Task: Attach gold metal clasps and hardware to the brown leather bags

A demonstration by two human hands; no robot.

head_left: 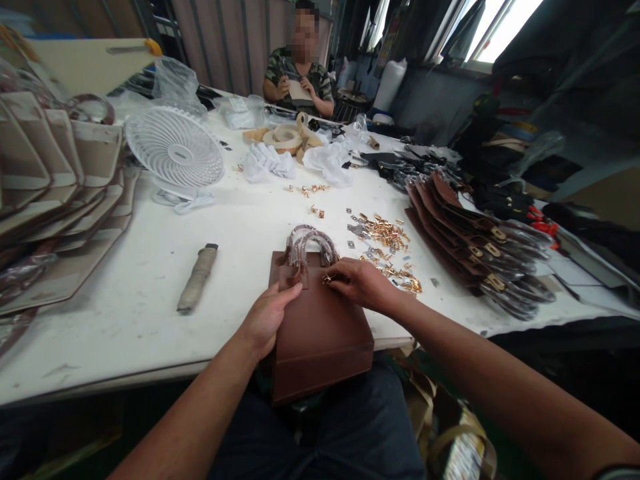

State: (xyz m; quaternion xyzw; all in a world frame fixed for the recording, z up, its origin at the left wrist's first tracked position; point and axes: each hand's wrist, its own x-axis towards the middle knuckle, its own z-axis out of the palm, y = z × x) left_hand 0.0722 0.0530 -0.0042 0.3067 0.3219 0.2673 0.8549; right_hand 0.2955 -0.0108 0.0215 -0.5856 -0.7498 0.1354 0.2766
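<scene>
A brown leather handbag (320, 333) lies flat over the near edge of the white table (150, 267), its wrapped handles (310, 247) pointing away from me. My left hand (267, 317) grips the bag's left side near the top, thumb laid on the front flap. My right hand (360, 283) pinches a small gold metal clasp (327, 279) against the flap's upper edge. A scatter of gold clasps (387, 250) lies just right of the bag.
A stack of brown bags in plastic (475, 243) lies to the right, beige bags (55, 193) to the left. A white fan (175, 150), a grey wrapped tool (197, 278) and tape rolls (287, 137) are on the table. Another person (300, 73) sits at the far end.
</scene>
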